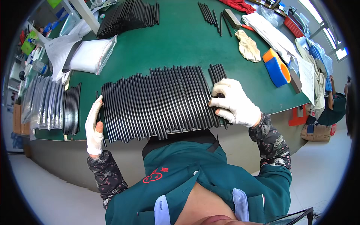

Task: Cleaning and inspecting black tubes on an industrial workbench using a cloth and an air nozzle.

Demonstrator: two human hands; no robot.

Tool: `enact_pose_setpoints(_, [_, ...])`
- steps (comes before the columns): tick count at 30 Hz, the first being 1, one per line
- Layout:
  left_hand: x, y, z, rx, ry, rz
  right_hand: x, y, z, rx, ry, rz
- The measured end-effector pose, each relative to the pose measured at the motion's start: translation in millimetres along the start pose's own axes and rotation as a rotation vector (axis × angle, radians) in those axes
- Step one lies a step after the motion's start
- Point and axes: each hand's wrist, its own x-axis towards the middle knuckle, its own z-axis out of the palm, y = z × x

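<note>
A wide row of slim black rods (157,101) lies side by side along the near edge of the green table (168,45). My left hand (93,125), in a white glove with bare fingertips, stands on edge at the row's left end. Its fingers are stretched out and its thumb is apart, beside a single rod (98,108) slightly off the row. My right hand (234,103), gloved the same way, curls its fingers over the row's right end. Under it runs a small group of rods (216,73), partly hidden by the hand.
A large black rod pile (129,17) sits at the far left, with a white bagged packet (92,56) nearer. Bagged rods (47,103) and a small bundle (71,108) lie left. Loose rods (208,15), a cream glove (247,45) and a blue-orange tape dispenser (276,71) lie right.
</note>
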Motion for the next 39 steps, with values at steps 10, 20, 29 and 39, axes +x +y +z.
enact_pose_setpoints(10, [-1, 0, 1, -0.018, 0.035, 0.025, 9, -7, -1, 0.008, -0.057, -0.061])
enact_pose_setpoints(20, [0, 0, 3, -0.036, 0.053, 0.032, 22, -8, 1, 0.059, -0.04, -0.071])
enact_pose_setpoints(29, [0, 0, 3, -0.054, 0.06, 0.035, 36, -13, 0, 0.032, -0.126, -0.137])
enact_pose_setpoints(39, [-2, 2, 3, -0.065, 0.074, 0.033, 47, -15, 3, -0.014, -0.13, -0.164])
